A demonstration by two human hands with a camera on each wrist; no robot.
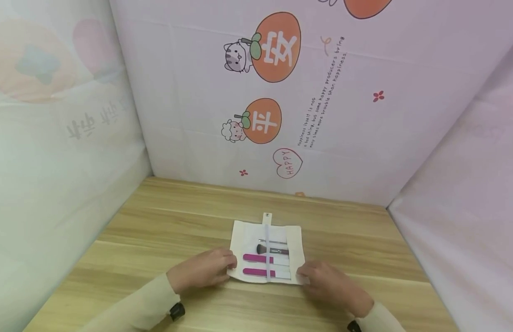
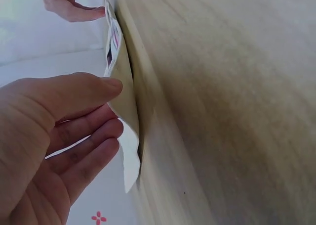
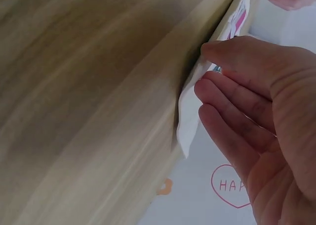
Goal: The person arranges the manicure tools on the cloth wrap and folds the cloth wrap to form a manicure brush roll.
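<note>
A cream fabric roll-up case [image 1: 296, 244] lies unfolded on the wooden table, its snap tab [image 1: 267, 217] pointing away from me. Tucked in it under a pale elastic band [image 1: 268, 258] are two nail files with magenta ends [image 1: 258, 272], a makeup brush [image 1: 261, 249] and a thin metal tool [image 1: 277, 242]. My left hand [image 1: 208, 267] pinches the case's left edge between thumb and fingers. At the near right corner, my right hand [image 1: 329, 283] pinches the opposite edge. Both wrist views show the thumb [image 2: 111, 88] on one side of the fabric and fingers on the other.
The wooden tabletop [image 1: 177, 207] is bounded by white printed cloth walls [image 1: 190, 115] at the back, left and right. Each wrist wears a dark band [image 1: 177, 311] over a light sleeve.
</note>
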